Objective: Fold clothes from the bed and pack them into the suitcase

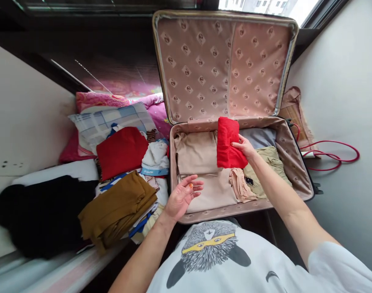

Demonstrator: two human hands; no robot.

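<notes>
An open suitcase (pixel 302 179) with a pink patterned lining lies before me, its lid (pixel 201 61) raised at the back. My right hand (pixel 244 146) grips a folded red garment (pixel 227 140) and holds it over the middle of the case. Nothing is in my left hand (pixel 182 197), whose fingers are spread above the case's near left corner. Folded beige clothes (pixel 198 152) fill the left side of the case. A khaki garment (pixel 269 169), a ruffled pink piece (pixel 241 185) and a grey-blue folded cloth (pixel 256 137) lie to the right.
To the left are piled clothes: a red one (pixel 123 150), a brown folded one (pixel 118 207), a black one (pixel 48 211) and a white cap-like item (pixel 155 156). A plaid pillow (pixel 112 122) sits behind them. Right of the case, a red cord (pixel 338 152) loops near the wall.
</notes>
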